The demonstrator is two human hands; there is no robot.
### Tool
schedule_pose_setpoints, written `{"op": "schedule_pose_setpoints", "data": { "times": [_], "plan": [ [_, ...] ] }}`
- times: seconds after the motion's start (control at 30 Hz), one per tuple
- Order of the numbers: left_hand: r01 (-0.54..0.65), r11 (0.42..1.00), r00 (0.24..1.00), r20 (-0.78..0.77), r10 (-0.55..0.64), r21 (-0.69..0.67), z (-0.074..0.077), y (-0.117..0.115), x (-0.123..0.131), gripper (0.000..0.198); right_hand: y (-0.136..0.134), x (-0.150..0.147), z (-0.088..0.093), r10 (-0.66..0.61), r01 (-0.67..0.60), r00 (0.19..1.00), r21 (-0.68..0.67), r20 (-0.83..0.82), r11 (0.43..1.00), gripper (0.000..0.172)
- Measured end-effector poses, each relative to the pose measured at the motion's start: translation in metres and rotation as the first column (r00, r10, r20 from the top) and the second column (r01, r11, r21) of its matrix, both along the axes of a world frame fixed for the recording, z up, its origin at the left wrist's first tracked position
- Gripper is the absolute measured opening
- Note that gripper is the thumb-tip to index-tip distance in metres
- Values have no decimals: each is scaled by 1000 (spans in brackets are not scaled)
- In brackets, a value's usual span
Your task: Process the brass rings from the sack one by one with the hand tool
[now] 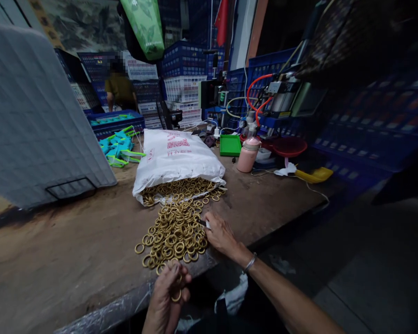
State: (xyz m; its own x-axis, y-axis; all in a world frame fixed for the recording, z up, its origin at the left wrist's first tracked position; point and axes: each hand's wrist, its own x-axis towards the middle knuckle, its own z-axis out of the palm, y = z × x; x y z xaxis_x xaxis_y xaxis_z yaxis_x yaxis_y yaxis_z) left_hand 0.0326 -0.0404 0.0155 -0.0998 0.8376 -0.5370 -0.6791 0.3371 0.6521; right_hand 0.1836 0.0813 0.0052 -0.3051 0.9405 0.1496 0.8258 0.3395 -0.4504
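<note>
A heap of gold-coloured rings [176, 229] spills over the table from the mouth of a white sack [181, 160] printed in red. My left hand [167, 290] is at the table's front edge, just below the heap, with its fingers closed on rings [176, 295]. At the heap's right side, my right hand [221, 232] is curled around a small tool with a dark tip [202, 222] and a pale part by the fingers. The tip points left over the rings; I cannot tell the tool's kind or whether it touches them.
On the left stands a large grey padded panel [38, 116], near turquoise and lime plastic pieces [120, 146]. A green tray [230, 145], pink bottle [248, 155] and yellow scoop [314, 175] are at right. A person [120, 88] is behind, by stacked crates [184, 60].
</note>
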Motion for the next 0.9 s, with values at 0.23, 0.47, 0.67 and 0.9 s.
{"op": "schedule_pose_setpoints", "data": {
  "times": [0.23,0.47,0.67,0.9],
  "plan": [
    [6,984,970,-242,38,178,-14,6,1,25,-48,-31,6,368,-379,902,-3,-226,926,18],
    [-22,980,835,-536,128,199,-5,3,-6,25,-55,-43,14,257,-391,848,-220,-464,894,12],
    [25,951,720,-665,197,309,-8,2,-10,23,-55,-50,14,195,-391,847,-329,-495,860,26],
    [114,989,957,-278,-83,98,-15,-4,-10,25,-56,-54,15,103,-332,854,-382,-510,862,22]
  ]
}}
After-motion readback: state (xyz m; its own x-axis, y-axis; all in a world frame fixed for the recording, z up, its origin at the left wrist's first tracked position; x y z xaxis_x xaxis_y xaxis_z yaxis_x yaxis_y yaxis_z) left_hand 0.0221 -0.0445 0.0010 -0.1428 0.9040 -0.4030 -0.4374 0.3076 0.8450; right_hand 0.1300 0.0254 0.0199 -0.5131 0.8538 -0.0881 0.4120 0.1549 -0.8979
